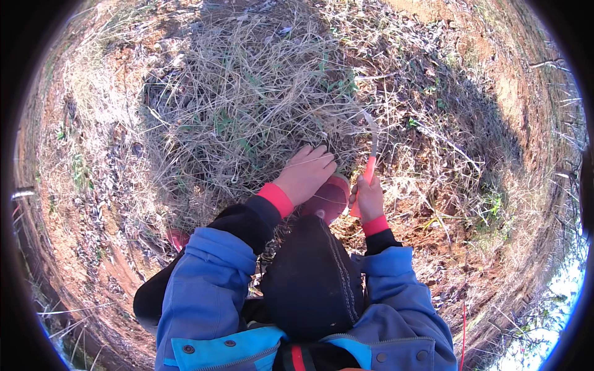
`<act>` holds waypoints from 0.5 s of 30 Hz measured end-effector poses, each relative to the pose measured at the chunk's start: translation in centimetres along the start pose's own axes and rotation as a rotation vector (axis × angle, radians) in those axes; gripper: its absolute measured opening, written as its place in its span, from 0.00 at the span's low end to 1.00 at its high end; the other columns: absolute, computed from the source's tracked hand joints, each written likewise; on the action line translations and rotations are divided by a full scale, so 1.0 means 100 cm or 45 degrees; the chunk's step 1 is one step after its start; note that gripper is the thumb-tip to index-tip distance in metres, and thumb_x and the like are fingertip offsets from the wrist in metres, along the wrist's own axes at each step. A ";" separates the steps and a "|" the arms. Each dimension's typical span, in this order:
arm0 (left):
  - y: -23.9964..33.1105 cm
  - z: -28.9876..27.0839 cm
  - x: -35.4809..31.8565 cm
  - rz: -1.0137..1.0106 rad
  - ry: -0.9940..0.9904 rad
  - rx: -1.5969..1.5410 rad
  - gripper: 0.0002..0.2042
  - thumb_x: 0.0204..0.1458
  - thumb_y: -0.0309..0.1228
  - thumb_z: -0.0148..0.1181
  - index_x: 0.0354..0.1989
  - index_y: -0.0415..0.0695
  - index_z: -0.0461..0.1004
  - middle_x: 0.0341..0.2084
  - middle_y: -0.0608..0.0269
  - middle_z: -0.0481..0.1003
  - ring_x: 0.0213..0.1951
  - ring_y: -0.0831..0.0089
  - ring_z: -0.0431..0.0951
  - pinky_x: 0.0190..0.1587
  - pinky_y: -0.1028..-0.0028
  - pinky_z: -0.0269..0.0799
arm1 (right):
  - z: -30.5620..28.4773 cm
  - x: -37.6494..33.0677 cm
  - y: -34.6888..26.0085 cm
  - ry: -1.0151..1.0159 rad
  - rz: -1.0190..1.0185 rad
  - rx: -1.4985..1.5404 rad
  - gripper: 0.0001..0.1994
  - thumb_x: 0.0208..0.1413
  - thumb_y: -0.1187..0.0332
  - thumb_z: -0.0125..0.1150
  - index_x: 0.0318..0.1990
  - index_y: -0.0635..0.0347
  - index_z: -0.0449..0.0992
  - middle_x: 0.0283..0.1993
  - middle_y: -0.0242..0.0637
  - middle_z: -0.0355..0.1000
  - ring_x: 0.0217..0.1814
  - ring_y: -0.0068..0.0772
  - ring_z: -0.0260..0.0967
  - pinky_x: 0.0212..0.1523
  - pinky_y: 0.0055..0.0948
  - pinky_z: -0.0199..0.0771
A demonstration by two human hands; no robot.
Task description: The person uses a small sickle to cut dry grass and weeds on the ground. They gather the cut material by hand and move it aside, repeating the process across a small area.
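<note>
My right hand point(369, 196) is closed round the orange-red handle of a sickle point(372, 163). Its thin, curved metal blade points up and away, among dry stalks. To the left, my left hand point(307, 174) reaches down at the near edge of a thick clump of dry grass point(247, 105), with its fingers bent over and into the stalks. Their tips are hidden in the grass. Between my two hands shows a dark red shoe point(326, 196), close to both, and my bent knee in dark trousers point(312, 278) rises in front of it.
Some green leaves grow through the straw-coloured grass. Reddish bare soil point(427, 247) with leaf litter lies to the right. A long pale dry stem point(448, 147) slants across the ground there. Another red shoe point(177, 238) shows at the left. Shadow covers much of the clump.
</note>
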State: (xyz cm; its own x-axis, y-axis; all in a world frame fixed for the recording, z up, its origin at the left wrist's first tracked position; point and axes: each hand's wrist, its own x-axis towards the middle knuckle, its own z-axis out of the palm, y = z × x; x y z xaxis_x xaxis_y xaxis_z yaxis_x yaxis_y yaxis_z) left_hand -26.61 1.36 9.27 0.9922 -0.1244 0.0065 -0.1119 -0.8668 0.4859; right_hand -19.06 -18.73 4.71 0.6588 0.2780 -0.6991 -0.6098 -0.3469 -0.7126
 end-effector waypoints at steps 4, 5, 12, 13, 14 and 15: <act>-0.037 0.019 0.039 0.111 0.135 0.289 0.21 0.48 0.26 0.51 0.55 0.47 0.67 0.53 0.60 0.68 0.57 0.62 0.66 0.56 0.60 0.62 | -0.004 -0.011 0.006 -0.158 -0.035 -0.159 0.07 0.61 0.68 0.49 0.37 0.60 0.62 0.20 0.32 0.64 0.15 0.23 0.63 0.15 0.24 0.64; -0.048 0.020 0.045 0.061 0.150 0.369 0.23 0.49 0.26 0.51 0.57 0.48 0.65 0.54 0.60 0.68 0.56 0.61 0.66 0.57 0.60 0.61 | -0.006 -0.019 0.009 -0.141 0.067 -0.168 0.06 0.61 0.68 0.49 0.38 0.60 0.62 0.19 0.32 0.64 0.14 0.23 0.63 0.15 0.24 0.64; -0.089 0.020 0.061 -0.658 -0.375 0.316 0.31 0.45 0.41 0.66 0.56 0.41 0.63 0.47 0.48 0.69 0.46 0.55 0.74 0.50 0.60 0.70 | -0.037 -0.036 0.005 -0.080 0.063 -0.137 0.07 0.61 0.68 0.51 0.38 0.59 0.61 0.18 0.33 0.63 0.11 0.21 0.62 0.11 0.24 0.61; -0.090 0.020 0.062 -0.645 -0.397 0.315 0.25 0.46 0.40 0.65 0.48 0.38 0.67 0.42 0.49 0.71 0.43 0.55 0.76 0.46 0.62 0.73 | -0.033 -0.027 0.004 -0.079 0.025 -0.181 0.07 0.62 0.68 0.50 0.39 0.60 0.61 0.18 0.33 0.64 0.12 0.22 0.62 0.12 0.24 0.62; -0.089 0.020 0.063 -0.642 -0.395 0.289 0.22 0.47 0.38 0.64 0.47 0.39 0.67 0.41 0.49 0.71 0.43 0.54 0.76 0.46 0.61 0.73 | -0.027 -0.015 0.002 -0.108 -0.011 -0.207 0.07 0.62 0.68 0.50 0.40 0.60 0.61 0.18 0.32 0.64 0.12 0.22 0.63 0.12 0.23 0.63; -0.089 0.019 0.063 -0.651 -0.398 0.282 0.19 0.48 0.35 0.62 0.45 0.39 0.67 0.41 0.49 0.71 0.43 0.54 0.76 0.46 0.61 0.73 | -0.022 -0.003 0.002 -0.174 -0.118 -0.197 0.07 0.63 0.67 0.49 0.40 0.60 0.61 0.18 0.32 0.64 0.13 0.23 0.63 0.13 0.23 0.63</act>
State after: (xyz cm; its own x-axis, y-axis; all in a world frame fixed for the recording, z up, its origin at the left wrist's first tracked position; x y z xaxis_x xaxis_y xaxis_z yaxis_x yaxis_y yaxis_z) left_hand -19.49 7.40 3.31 0.8641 0.2252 -0.4502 0.3295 -0.9291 0.1678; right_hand -18.41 -20.81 4.96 0.6366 0.4299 -0.6402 -0.4676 -0.4449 -0.7638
